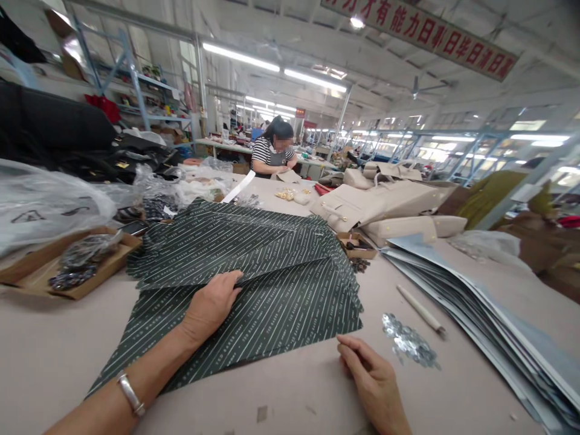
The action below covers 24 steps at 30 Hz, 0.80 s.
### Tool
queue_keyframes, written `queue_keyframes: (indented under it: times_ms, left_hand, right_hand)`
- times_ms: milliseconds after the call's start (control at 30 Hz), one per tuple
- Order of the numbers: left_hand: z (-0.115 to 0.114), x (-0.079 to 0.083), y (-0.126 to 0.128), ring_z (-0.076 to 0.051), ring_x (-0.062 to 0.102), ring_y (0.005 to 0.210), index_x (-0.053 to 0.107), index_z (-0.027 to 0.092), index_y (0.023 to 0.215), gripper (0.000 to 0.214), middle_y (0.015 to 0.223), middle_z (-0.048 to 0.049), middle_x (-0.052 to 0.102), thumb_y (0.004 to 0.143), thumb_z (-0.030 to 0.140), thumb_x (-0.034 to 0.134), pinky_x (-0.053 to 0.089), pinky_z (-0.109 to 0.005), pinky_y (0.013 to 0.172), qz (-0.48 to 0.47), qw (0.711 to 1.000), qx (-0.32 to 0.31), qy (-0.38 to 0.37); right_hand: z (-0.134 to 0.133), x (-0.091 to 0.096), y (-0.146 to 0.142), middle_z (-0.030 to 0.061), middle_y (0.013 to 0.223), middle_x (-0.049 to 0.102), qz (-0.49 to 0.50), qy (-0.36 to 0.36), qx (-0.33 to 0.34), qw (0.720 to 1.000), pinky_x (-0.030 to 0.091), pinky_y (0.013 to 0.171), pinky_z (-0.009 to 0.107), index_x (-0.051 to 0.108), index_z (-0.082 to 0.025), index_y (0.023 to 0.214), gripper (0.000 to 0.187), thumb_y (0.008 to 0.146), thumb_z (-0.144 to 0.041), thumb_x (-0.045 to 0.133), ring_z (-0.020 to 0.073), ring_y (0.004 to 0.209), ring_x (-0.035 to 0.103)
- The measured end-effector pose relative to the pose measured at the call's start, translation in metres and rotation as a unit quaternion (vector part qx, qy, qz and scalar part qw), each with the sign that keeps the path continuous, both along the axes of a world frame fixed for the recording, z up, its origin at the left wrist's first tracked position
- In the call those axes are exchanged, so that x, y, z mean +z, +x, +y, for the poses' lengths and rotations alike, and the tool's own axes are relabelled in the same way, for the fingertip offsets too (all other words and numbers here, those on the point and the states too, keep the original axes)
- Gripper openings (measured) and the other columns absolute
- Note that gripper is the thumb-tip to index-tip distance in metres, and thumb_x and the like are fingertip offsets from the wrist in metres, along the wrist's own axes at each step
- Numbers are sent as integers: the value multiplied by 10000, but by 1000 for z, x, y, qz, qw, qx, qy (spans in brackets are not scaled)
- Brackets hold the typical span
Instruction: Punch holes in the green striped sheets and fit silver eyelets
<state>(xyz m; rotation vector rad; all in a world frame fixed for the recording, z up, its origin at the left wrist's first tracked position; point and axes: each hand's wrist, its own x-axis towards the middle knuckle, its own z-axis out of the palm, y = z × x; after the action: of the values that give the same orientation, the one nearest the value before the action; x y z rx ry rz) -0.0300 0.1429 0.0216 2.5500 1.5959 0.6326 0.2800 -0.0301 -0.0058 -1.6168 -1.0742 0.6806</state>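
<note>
Big table (54, 350), green striped paper (272, 284) on it, two hands at work.
Paper spread mid-table, top flap folded over (crease by the thumb). Grey sheets (498, 326) stacked at rt. Left hand (211, 305) flat on paper, fingers together, pressing, pinching nothing. Right hand (369, 377) on bare table by paper's near corner, loosely curled, empty. White stick (421, 311), shiny bits (408, 344) close by.

Beige table (294, 399) is being taken up across the centre of the frame by fanned dark green striped sheets (272, 284). Lower right: silver pieces (408, 344) and a white stick (421, 311) are being borne, near a fanned stack of grey sheets (475, 302). Left edge: cardboard trays (67, 275). Upper right: beige bags (385, 208) are being carried.
</note>
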Motion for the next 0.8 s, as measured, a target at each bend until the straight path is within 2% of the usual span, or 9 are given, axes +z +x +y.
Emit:
queue_keyframes:
  times_ms: [67,167,300,467,567,700,800]
  left_hand:
    - [-4,11,0,-266,609,1078,635,186,1115,241,1137,-98,659,960,235,457,490,-387,950,-1,999,-13,-43]
    - [-15,31,5,-234,633,962,686,214,969,225,1002,-47,688,929,333,499,470,-337,872,-4,989,-59,-139]
    - [-36,46,14,-199,626,852,702,223,900,237,879,2,692,840,412,572,422,-283,760,-31,951,-104,-288]
    - [-56,39,20,-152,556,697,688,195,849,314,752,27,632,788,496,620,372,-245,625,-75,866,-152,-471]
    - [-65,36,22,-146,539,650,683,172,858,391,755,5,634,768,547,614,384,-243,591,-108,802,-167,-563]
    - [-72,38,26,-151,576,689,692,165,990,454,854,-27,678,727,532,634,450,-251,647,-167,722,-171,-649]
    - [-74,38,29,-145,576,708,684,173,997,414,848,-16,672,678,434,711,458,-239,660,-227,691,-134,-673]
  right_hand:
    - [-5,6,-1,29,662,663,42,4,-6,999,526,583,259,771,-183,913,378,757,-528,758,174,613,618]
    - [-13,19,-9,14,613,641,93,23,6,995,519,554,256,720,-185,805,318,750,-492,783,167,585,609]
    - [-19,38,-34,8,660,662,113,23,53,992,532,593,257,732,-194,807,220,774,-404,787,151,615,611]
    - [-11,37,-74,2,664,682,169,-36,131,976,541,602,257,737,-182,863,198,816,-374,747,135,605,626]
    - [-7,29,-86,10,674,703,191,-69,141,969,556,608,263,723,-169,858,223,802,-382,760,136,607,645]
    - [-4,26,-86,10,663,708,203,-100,148,963,568,598,266,728,-168,834,241,789,-402,766,134,588,651]
    - [-1,28,-84,5,658,703,210,-105,158,959,556,595,254,737,-172,811,213,776,-380,772,132,598,655]
